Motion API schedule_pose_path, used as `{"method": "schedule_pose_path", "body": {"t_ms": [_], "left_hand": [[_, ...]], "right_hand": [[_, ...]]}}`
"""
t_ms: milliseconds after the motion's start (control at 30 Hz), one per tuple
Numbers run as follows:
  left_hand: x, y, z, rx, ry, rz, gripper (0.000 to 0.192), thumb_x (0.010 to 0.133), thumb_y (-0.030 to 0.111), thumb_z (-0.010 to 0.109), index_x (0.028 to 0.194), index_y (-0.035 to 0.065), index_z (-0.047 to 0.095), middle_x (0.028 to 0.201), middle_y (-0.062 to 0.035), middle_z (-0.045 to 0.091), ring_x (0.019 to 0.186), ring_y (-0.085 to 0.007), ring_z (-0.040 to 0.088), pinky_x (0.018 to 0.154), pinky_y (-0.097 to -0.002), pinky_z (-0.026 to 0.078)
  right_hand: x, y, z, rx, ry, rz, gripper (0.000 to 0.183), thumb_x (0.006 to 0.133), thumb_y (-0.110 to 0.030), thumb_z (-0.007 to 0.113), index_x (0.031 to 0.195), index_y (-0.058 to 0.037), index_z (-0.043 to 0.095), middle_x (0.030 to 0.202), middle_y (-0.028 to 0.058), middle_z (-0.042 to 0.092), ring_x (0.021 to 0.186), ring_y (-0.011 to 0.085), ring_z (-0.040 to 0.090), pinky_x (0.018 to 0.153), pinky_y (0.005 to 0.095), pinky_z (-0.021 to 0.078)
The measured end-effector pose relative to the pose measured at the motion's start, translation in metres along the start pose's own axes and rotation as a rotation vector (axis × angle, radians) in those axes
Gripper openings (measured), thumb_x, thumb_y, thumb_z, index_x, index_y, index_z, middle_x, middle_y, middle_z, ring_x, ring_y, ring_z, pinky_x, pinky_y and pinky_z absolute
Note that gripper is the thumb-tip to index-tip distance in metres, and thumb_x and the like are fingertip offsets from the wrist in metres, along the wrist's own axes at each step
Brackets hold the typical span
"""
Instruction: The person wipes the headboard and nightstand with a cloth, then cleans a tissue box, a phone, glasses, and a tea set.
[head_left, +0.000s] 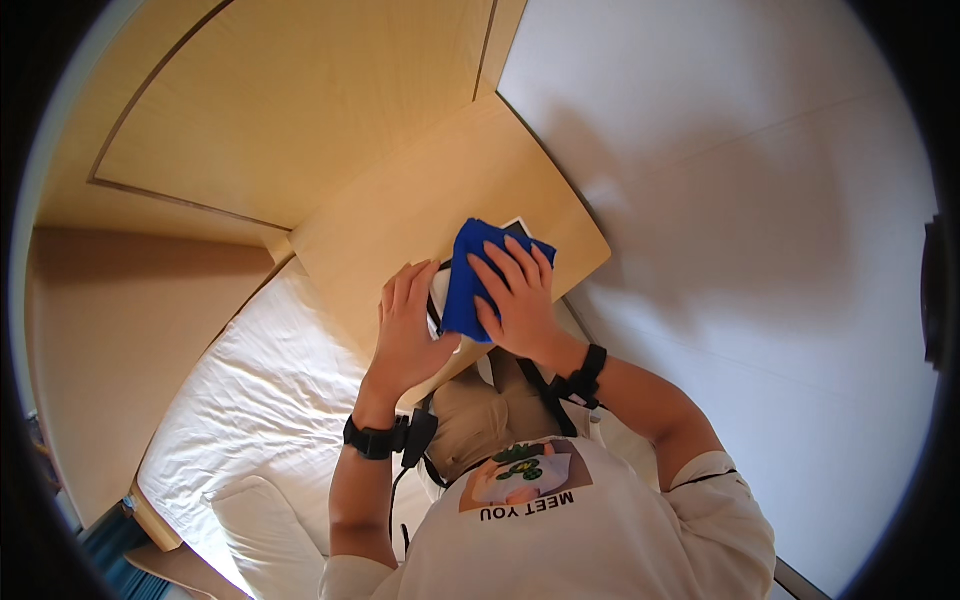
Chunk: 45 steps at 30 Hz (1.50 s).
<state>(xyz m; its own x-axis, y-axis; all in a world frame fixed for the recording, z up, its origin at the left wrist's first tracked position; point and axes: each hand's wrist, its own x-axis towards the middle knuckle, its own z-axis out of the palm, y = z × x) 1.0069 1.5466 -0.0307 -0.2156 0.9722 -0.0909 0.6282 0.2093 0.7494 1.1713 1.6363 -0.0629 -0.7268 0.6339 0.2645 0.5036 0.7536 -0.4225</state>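
A blue cloth (470, 289) lies over a flat, white-edged object (517, 226) on the wooden tabletop (420, 180). My right hand (517, 300) presses on the cloth with its fingers spread. At the left edge of the white-edged object rests my left hand (409, 326), its thumb near the cloth's lower corner and its fingertips by the dark inner border. The cloth and my hands hide most of the object, so its kind cannot be told. Each wrist wears a black strap, and the left one carries a black device (418, 437).
A bed with a wrinkled white sheet (247, 390) and a pillow (262, 532) extends to the left. Wooden panels (285, 97) rise beyond the tabletop. On the right a pale wall (735, 225) borders it. My lap is below the near edge.
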Motion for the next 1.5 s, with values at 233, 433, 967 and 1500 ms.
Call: {"method": "schedule_pose_path", "body": {"t_ms": [233, 433, 967, 1500], "left_hand": [[-0.005, -0.003, 0.016, -0.063, 0.198, 0.012, 0.061, 0.068, 0.005, 0.068, 0.125, 0.0054, 0.047, 0.119, -0.0154, 0.051, 0.117, -0.0376, 0.042, 0.1, -0.0433, 0.035], [-0.023, -0.023, 0.023, -0.472, 0.369, -0.133, 0.046, 0.078, 0.002, 0.064, 0.121, 0.0023, 0.047, 0.107, -0.0112, 0.055, 0.102, -0.0254, 0.055, 0.088, -0.035, 0.045], [-0.029, -0.214, 0.131, -1.751, 0.433, -0.895, 0.036, 0.09, 0.034, 0.055, 0.121, 0.0164, 0.049, 0.102, 0.0008, 0.056, 0.09, -0.0124, 0.054, 0.075, -0.0298, 0.045], [-0.024, -0.035, 0.053, -0.181, 0.631, -0.353, 0.046, 0.092, 0.024, 0.053, 0.133, 0.005, 0.043, 0.136, -0.0228, 0.034, 0.125, -0.0423, 0.031, 0.103, -0.0488, 0.026]], "right_hand": [[-0.003, -0.011, 0.005, -0.053, -0.034, 0.053, 0.05, 0.082, -0.022, 0.056, 0.13, -0.0121, 0.048, 0.136, 0.0108, 0.041, 0.129, 0.0344, 0.03, 0.106, 0.0533, 0.0161], [0.001, -0.024, 0.005, -0.116, -0.108, 0.052, 0.051, 0.084, -0.024, 0.054, 0.133, -0.0129, 0.045, 0.142, 0.0125, 0.034, 0.131, 0.0398, 0.025, 0.104, 0.0597, 0.0142], [0.024, -0.058, 0.021, -0.178, -0.196, -0.131, 0.052, 0.083, -0.04, 0.057, 0.133, -0.0248, 0.048, 0.144, 0.0168, 0.032, 0.128, 0.0446, 0.027, 0.097, 0.0699, 0.0135], [0.018, -0.023, 0.001, -0.125, -0.139, -0.051, 0.052, 0.085, -0.037, 0.056, 0.133, -0.0205, 0.048, 0.141, 0.0124, 0.039, 0.132, 0.0347, 0.031, 0.104, 0.0597, 0.0151]]}}
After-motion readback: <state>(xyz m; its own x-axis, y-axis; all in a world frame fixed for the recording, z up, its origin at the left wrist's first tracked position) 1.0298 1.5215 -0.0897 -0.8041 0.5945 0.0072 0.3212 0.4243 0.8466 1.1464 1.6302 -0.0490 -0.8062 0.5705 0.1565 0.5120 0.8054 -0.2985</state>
